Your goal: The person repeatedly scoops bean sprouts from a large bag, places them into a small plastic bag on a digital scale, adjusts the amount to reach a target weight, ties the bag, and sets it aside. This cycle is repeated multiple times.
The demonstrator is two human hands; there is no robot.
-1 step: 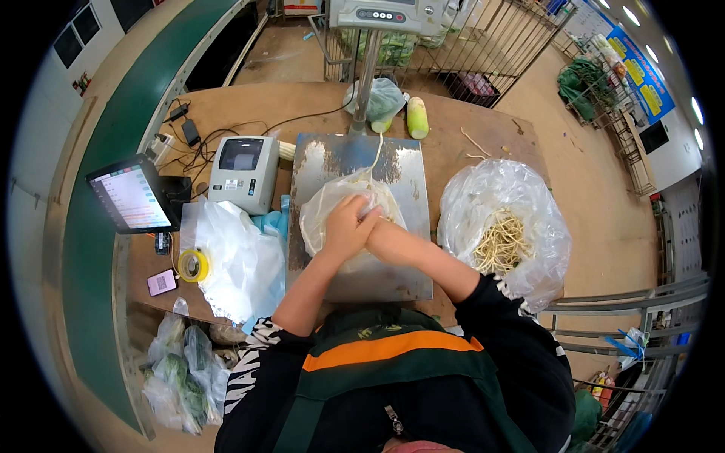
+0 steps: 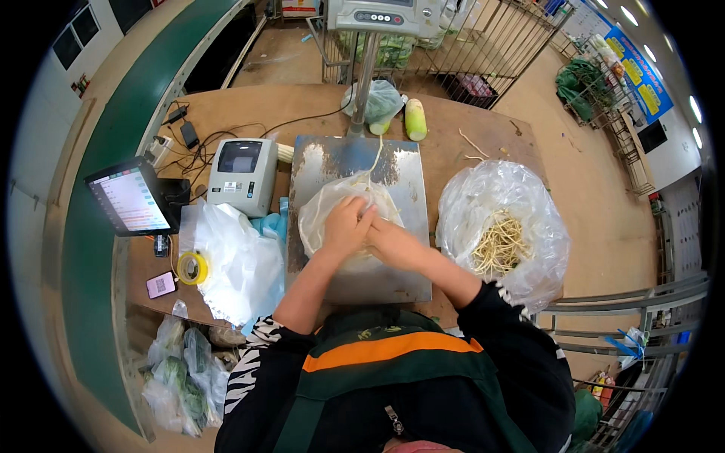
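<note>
A small clear plastic bag [image 2: 323,210] with pale sprouts inside lies on the steel weighing platform [image 2: 404,172] of a scale. My left hand [image 2: 343,223] and my right hand [image 2: 390,241] meet on top of the bag, fingers closed on its gathered plastic. One sprout strand [image 2: 375,155] trails up from the bag across the platform. To the right, a large open clear bag [image 2: 461,200] holds a heap of the same pale sprouts [image 2: 500,243].
A label printer [image 2: 242,174], a lit tablet [image 2: 128,198], a pile of white bags [image 2: 242,264], a yellow tape roll [image 2: 191,267] and a phone [image 2: 160,285] lie left. Bagged greens [image 2: 380,100] and a pale radish [image 2: 415,119] sit behind the scale post [image 2: 365,72]. Wire cages [image 2: 476,45] stand beyond.
</note>
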